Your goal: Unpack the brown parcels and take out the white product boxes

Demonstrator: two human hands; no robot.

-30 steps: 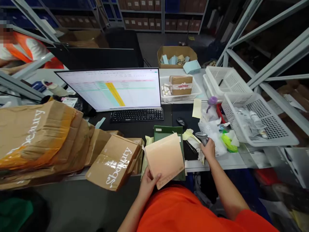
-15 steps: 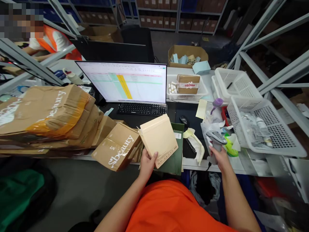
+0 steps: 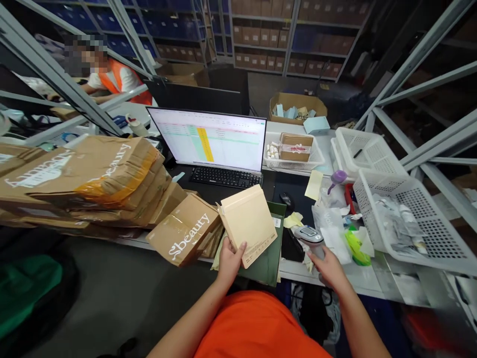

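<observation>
Shelves (image 3: 291,37) run along the top of the frame, beyond a lit monitor (image 3: 231,144) left of center. At mid-frame my left hand (image 3: 230,257) grasps the beige packet (image 3: 248,223) near its lower left corner, thumb on the front, over a green packet (image 3: 266,261) at the edge of the desk (image 3: 294,270). To the right, my right hand (image 3: 328,266) is wrapped around the handle of the scanner (image 3: 311,235); I can't tell which way its window faces. To manage these 2 well, I'd judge, my thumb should clear the small print along the lower edge, with the front kept flat and the scanner free of the crumpled paper (image 3: 292,220) beside it.
</observation>
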